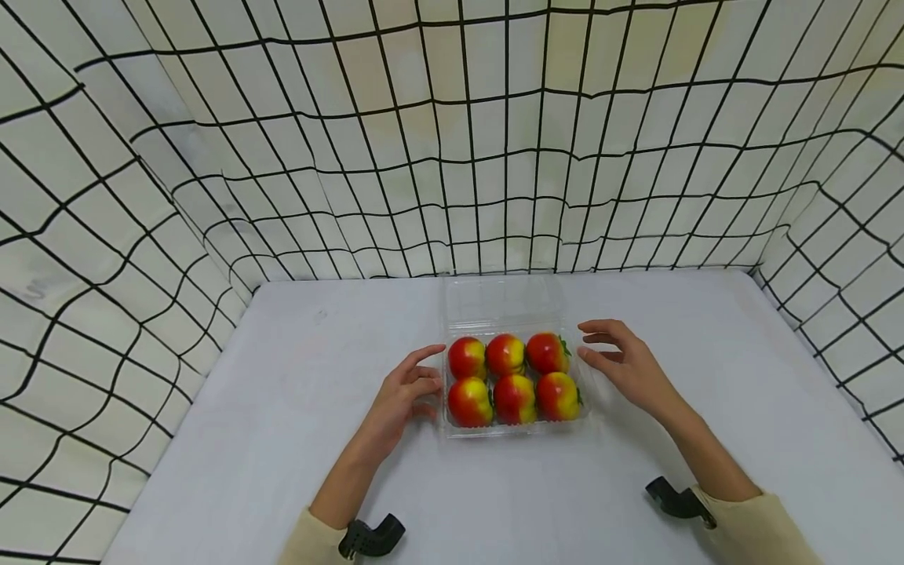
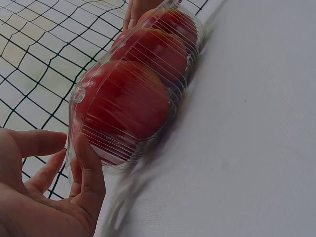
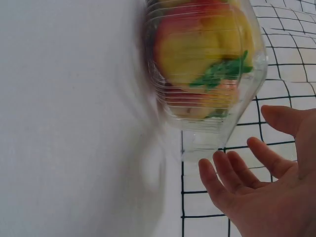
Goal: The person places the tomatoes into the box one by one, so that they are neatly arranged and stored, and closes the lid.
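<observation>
A clear plastic clamshell box (image 1: 519, 429) lies on the white table with its transparent lid (image 1: 501, 302) folded back on the far side. Inside sit several round red-and-yellow fruits (image 1: 514, 399) in two rows, some with green leaves (image 3: 219, 71); their exact kind is unclear. My left hand (image 1: 404, 396) is at the box's left side, fingers loosely bent around its rim; in the left wrist view the fingertips (image 2: 84, 148) meet or nearly meet the plastic edge. Off the box's right side, my right hand (image 1: 628, 365) has its fingers spread and holds nothing.
A white cloth-like surface (image 1: 339, 486) covers the table. Black wire mesh (image 1: 395, 165) over pale panels rises behind it and along both sides. Each sleeve carries a black wrist device, one on the left (image 1: 372, 537) and one on the right (image 1: 678, 500).
</observation>
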`<action>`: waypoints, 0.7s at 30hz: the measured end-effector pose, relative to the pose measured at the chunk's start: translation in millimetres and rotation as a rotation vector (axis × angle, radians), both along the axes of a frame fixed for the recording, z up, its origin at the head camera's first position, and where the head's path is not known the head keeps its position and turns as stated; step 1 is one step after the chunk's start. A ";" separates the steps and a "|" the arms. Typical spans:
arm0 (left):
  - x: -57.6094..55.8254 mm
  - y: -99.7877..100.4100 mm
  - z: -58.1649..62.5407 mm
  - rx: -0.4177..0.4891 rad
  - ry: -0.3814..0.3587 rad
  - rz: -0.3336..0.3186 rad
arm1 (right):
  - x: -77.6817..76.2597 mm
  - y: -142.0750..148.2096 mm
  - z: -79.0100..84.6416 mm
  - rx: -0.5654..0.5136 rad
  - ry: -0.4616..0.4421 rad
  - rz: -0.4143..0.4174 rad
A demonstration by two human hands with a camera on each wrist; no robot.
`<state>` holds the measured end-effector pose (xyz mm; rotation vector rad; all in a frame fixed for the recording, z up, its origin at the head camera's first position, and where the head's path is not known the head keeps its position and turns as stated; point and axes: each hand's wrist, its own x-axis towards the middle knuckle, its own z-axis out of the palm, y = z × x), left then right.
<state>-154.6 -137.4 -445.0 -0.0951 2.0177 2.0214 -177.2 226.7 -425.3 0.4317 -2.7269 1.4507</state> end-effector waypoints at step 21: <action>-25.3 4.6 9.9 -0.065 0.125 0.002 | -27.0 -7.9 -16.5 -0.115 -0.080 0.058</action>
